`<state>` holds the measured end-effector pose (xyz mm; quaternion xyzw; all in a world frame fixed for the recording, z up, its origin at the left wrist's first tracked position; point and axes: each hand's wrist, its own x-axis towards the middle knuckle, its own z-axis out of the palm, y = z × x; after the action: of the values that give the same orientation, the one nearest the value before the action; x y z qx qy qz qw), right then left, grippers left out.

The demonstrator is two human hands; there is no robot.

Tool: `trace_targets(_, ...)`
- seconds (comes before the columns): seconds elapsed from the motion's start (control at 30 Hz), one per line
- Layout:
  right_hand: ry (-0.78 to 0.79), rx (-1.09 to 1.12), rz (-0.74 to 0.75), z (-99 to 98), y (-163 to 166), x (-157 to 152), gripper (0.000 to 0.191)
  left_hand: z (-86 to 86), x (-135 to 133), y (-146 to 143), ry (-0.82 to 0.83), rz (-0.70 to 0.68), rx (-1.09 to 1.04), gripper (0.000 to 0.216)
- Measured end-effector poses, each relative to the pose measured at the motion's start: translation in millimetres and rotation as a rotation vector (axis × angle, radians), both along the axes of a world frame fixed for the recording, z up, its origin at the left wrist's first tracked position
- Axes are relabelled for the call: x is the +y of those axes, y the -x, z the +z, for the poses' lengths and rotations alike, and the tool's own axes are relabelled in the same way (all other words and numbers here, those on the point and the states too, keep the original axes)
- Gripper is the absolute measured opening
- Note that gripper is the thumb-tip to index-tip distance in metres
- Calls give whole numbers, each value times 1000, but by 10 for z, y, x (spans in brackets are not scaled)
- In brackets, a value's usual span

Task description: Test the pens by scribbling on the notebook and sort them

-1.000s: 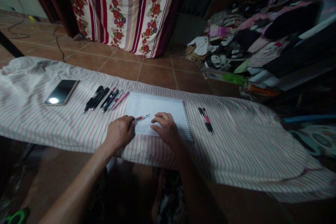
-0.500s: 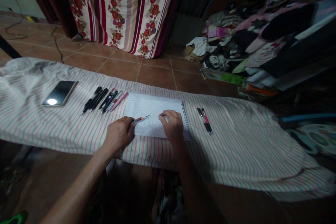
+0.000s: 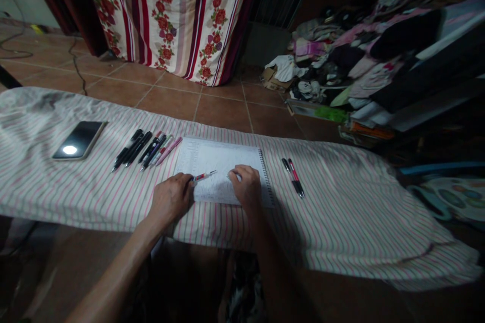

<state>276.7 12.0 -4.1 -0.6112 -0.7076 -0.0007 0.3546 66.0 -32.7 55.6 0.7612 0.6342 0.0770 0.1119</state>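
My left hand [image 3: 171, 200] is closed around a red and white pen [image 3: 203, 176] whose tip lies over a spiral notebook [image 3: 220, 161] on the striped cloth. My right hand [image 3: 247, 186] rests on the notebook's near right part with fingers curled, pinching a small light thing that I cannot make out. A row of several pens [image 3: 146, 149] lies just left of the notebook. Two more pens [image 3: 293, 176] lie to its right.
A phone [image 3: 79, 140] with a bright reflection lies face up at the left of the striped cloth [image 3: 359, 212]. Behind are tiled floor, a floral hanging sheet [image 3: 178, 15] and a heap of clothes [image 3: 359, 55] at the right.
My right hand has gone from lying flat on the page to a curled grip nearer the notebook's middle. The left hand keeps the pen in place. The view has tilted slightly.
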Motion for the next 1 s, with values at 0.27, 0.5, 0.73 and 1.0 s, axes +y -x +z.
trace_targets(0.27,8,76,-3,106,5,-28,15,-20,-21,-8,-23,-3,-10,31)
trace_targets(0.5,-51,100,246,356,129,-96,16,-27,-13,-25,-40,-20,-40,32)
trace_targets(0.73,-53,1,316,313,218,-133,16,-43,-9,-29,-49,-67,-76,32)
trace_targets(1.0,-83,3,328,222,171,-79,14,-54,-14,-13,-61,-88,-78,31)
